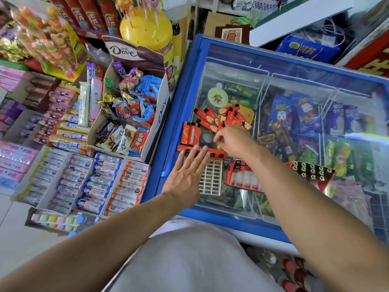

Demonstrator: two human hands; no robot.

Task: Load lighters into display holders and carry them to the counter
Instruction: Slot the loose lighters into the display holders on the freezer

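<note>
Several red lighters (219, 118) lie loose in a pile on the glass lid of a blue chest freezer (183, 85). Three more lighters (191, 133) lie side by side to the pile's left, and a row of lighters (216, 155) lies flat along the top edge of a white grid holder (211, 178). My left hand (187, 175) lies flat with straight fingers, its fingertips touching that row. My right hand (231, 144) hovers over the row's right end with curled fingers, pinching at a lighter there. A red display holder (242, 175) stands right of the grid, and another holder filled with lighters (311, 170) sits farther right.
A Dove carton (130, 114) full of sweets stands left of the freezer, with trays of candy rolls (92, 180) in front of it. A yellow lollipop stand (147, 30) rises behind. Ice-cream packs (303, 116) show under the glass.
</note>
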